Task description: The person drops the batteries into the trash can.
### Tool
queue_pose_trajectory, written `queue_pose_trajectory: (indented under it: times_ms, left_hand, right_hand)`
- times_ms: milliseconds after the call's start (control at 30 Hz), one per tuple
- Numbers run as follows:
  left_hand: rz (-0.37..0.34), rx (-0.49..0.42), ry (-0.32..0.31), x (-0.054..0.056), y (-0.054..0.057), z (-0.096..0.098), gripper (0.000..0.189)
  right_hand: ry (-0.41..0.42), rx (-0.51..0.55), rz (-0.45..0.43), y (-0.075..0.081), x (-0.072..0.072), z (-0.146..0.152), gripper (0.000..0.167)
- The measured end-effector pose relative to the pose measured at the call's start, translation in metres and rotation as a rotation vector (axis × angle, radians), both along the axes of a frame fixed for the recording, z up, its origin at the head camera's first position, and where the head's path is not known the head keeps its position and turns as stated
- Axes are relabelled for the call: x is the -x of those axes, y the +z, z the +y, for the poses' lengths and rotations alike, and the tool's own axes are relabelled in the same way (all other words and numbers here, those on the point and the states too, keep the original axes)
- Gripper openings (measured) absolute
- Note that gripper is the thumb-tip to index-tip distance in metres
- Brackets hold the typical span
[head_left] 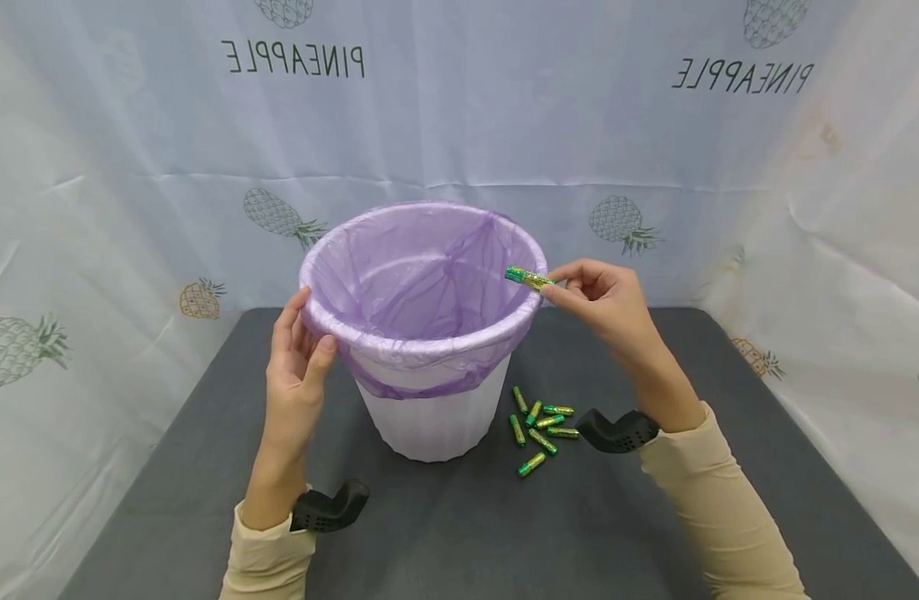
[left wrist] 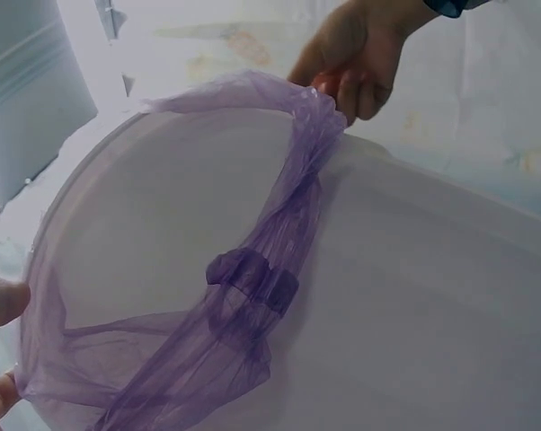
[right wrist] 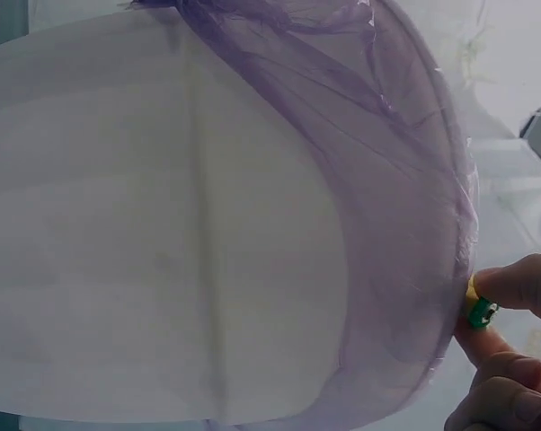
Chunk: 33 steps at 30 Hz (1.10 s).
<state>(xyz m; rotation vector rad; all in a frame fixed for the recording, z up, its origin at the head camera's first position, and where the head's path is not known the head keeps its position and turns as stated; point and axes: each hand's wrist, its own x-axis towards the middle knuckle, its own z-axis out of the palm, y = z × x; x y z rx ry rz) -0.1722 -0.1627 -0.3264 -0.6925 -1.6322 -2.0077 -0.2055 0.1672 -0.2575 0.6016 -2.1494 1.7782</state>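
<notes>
My right hand (head_left: 605, 304) pinches a green and gold battery (head_left: 529, 277) between thumb and forefinger. It is held at the right rim of a white bin (head_left: 432, 425), its green end pointing inward over the opening. In the right wrist view the battery's green end (right wrist: 482, 312) shows between the fingertips, right by the rim. A thin purple bag (head_left: 422, 287) lines the bin and folds down over its rim. My left hand (head_left: 297, 358) rests against the bin's left rim, fingers extended and thumb toward the front. A bunched knot of the bag (left wrist: 252, 278) hangs outside in the left wrist view.
Several more green and gold batteries (head_left: 543, 440) lie scattered to the right of the bin's base, on a dark grey table (head_left: 444, 533). A pale pineapple-print curtain (head_left: 459, 125) surrounds the table at the back and sides.
</notes>
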Motion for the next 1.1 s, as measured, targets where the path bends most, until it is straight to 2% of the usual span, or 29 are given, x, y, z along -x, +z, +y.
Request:
queue_pose_trajectory:
  times_ms: [233,567,900,1100]
  left_hand:
    - [0.019,-0.001,-0.003,-0.001,-0.001,0.000,0.054]
    - [0.015,0.000,0.007,-0.001,-0.002,0.000,0.054]
    - [0.007,0.005,-0.006,-0.002,-0.002,0.001,0.055]
    - [0.002,0.008,-0.005,-0.001,0.001,0.001,0.056]
  right_hand:
    - [-0.012,0.004,0.017,-0.001,0.004,-0.007,0.029]
    - [0.022,0.037,0.043,-0.004,0.005,-0.011,0.027]
    - [0.007,0.104,0.055,-0.019,-0.008,0.000,0.029]
    - [-0.027,0.120,0.041,-0.029,-0.014,0.007,0.022]
